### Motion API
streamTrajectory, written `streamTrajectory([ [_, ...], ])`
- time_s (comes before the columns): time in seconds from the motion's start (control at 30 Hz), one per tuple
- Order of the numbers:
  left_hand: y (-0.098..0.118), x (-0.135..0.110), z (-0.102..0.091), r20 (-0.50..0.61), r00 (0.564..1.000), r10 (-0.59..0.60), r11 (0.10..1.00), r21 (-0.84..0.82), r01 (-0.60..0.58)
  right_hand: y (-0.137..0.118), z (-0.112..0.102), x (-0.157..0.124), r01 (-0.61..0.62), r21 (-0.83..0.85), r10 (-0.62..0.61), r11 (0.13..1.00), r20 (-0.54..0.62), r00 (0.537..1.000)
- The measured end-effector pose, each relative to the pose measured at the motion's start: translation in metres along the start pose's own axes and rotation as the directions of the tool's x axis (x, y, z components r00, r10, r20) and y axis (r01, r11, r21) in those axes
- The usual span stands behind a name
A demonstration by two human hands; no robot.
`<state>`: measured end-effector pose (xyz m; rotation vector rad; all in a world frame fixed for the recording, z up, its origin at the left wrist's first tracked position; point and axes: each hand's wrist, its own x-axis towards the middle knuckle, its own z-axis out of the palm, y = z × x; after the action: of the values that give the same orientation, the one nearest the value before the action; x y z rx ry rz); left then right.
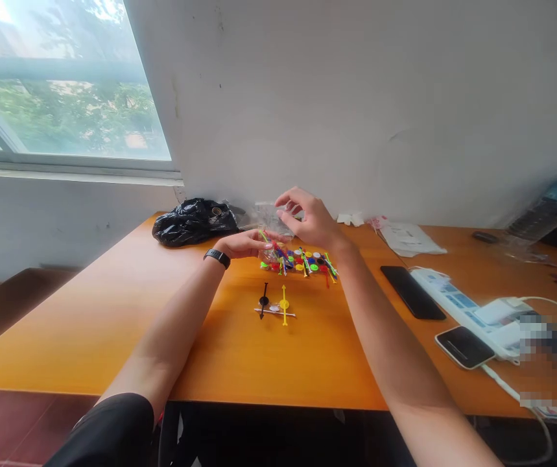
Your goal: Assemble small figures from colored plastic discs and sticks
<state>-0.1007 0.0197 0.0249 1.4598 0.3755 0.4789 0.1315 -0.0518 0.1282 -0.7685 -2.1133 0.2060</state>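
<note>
My left hand (246, 244), with a black band on the wrist, has its fingers closed around a clear plastic bag (269, 254) with small colourful plastic pieces in it. My right hand (307, 217) hovers above and right of it, fingers curved and apart, with nothing visible in it. Under both hands lies a pile of colourful spinner arrows and round discs (302, 261), partly hidden. Nearer me on the table lie a black spinner arrow (264, 301), a yellow spinner arrow (284, 305) and a white spinner arrow (275, 311), close together.
A black plastic bag (193, 222) sits at the back left of the wooden table (113, 311), against the wall. To the right are a black phone (412, 292), a second phone (465, 347), a white power strip (448, 298) with cables, and a white packet (407, 237).
</note>
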Motion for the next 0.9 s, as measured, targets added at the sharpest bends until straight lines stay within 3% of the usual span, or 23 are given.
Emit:
streamTrajectory([
  [0.07,-0.003,-0.001,-0.003,-0.071,0.997,0.01,0.999,-0.032,-0.012,-0.003,-0.002,0.0,-0.02,-0.048,0.017,0.999,-0.068,0.998],
  [0.13,-0.008,-0.001,-0.009,-0.157,0.987,0.044,0.994,-0.092,-0.059,-0.006,-0.004,0.0,-0.038,-0.042,0.036,0.998,-0.059,0.998],
  [0.2,-0.013,0.0,-0.015,-0.26,0.96,0.103,0.979,-0.143,-0.144,-0.007,-0.002,-0.002,-0.051,0.026,0.048,0.998,0.12,0.992],
  [0.23,-0.016,0.001,-0.018,-0.303,0.944,0.13,0.971,-0.155,-0.184,-0.006,0.002,-0.003,-0.069,0.063,0.05,0.996,0.267,0.962],
  [0.27,-0.017,0.002,-0.02,-0.34,0.929,0.147,0.964,-0.161,-0.211,-0.003,0.007,-0.004,-0.097,0.092,0.048,0.991,0.43,0.902],
  [0.3,-0.019,0.003,-0.022,-0.373,0.916,0.151,0.961,-0.161,-0.224,0.001,0.015,-0.006,-0.131,0.104,0.045,0.986,0.585,0.809],
  [0.33,-0.019,0.004,-0.023,-0.399,0.906,0.141,0.962,-0.16,-0.221,0.006,0.024,-0.008,-0.162,0.104,0.038,0.981,0.72,0.693],
  [0.4,-0.019,0.005,-0.023,-0.454,0.885,0.108,0.967,-0.159,-0.199,0.017,0.045,-0.012,-0.201,0.073,0.035,0.977,0.872,0.487],
  [0.43,-0.019,0.005,-0.022,-0.482,0.871,0.092,0.969,-0.157,-0.189,0.023,0.056,-0.014,-0.213,0.047,0.047,0.976,0.909,0.414],
  [0.5,-0.018,0.005,-0.021,-0.514,0.855,0.071,0.974,-0.15,-0.171,0.032,0.073,-0.018,-0.22,-0.06,0.136,0.974,0.926,0.351],
  [0.57,-0.017,0.004,-0.02,-0.525,0.849,0.06,0.976,-0.147,-0.161,0.038,0.083,-0.021,-0.209,-0.131,0.197,0.969,0.921,0.336],
  [0.7,-0.017,0.002,-0.021,-0.489,0.869,0.08,0.979,-0.125,-0.161,0.043,0.085,-0.025,-0.217,-0.138,0.212,0.966,0.906,0.366],
  [0.8,-0.016,0.0,-0.021,-0.419,0.905,0.077,0.988,-0.092,-0.127,0.042,0.078,-0.022,-0.25,-0.094,0.196,0.964,0.885,0.422],
  [0.9,-0.014,-0.002,-0.021,-0.373,0.926,0.065,0.996,-0.038,-0.085,0.035,0.059,-0.015,-0.287,0.084,0.082,0.954,0.85,0.52],
])
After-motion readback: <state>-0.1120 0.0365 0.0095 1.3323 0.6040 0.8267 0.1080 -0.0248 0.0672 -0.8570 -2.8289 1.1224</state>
